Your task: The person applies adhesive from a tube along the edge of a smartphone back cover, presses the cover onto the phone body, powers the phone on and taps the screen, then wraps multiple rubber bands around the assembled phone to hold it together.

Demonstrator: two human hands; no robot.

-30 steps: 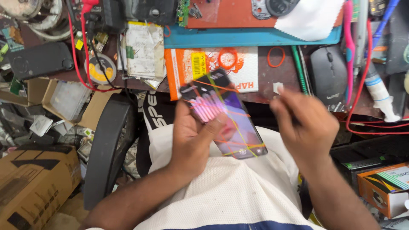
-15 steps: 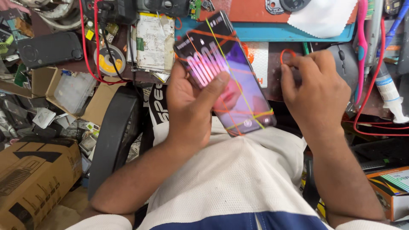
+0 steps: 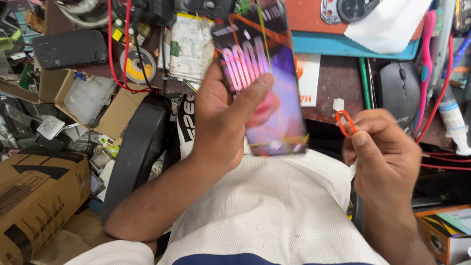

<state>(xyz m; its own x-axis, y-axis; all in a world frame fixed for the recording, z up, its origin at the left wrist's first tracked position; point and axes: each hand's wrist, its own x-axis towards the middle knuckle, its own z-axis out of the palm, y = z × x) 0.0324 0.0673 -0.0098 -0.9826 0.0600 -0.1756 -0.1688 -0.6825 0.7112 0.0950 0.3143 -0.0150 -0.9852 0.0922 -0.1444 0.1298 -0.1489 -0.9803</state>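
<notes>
Phone [image 3: 267, 93] within left-hand fingers [image 3: 250, 95]

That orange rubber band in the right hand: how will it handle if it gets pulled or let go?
The orange rubber band is a thin loop pinched by the right hand, so probably floppy and very light. It likely stretches readily, as bands already wrap the phone in the left hand.

Open gap between phone [image 3: 262, 78] and mouse [image 3: 398, 91]

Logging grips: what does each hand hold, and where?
Left hand grips the phone by its long edges; right hand pinches an orange rubber band.
</notes>
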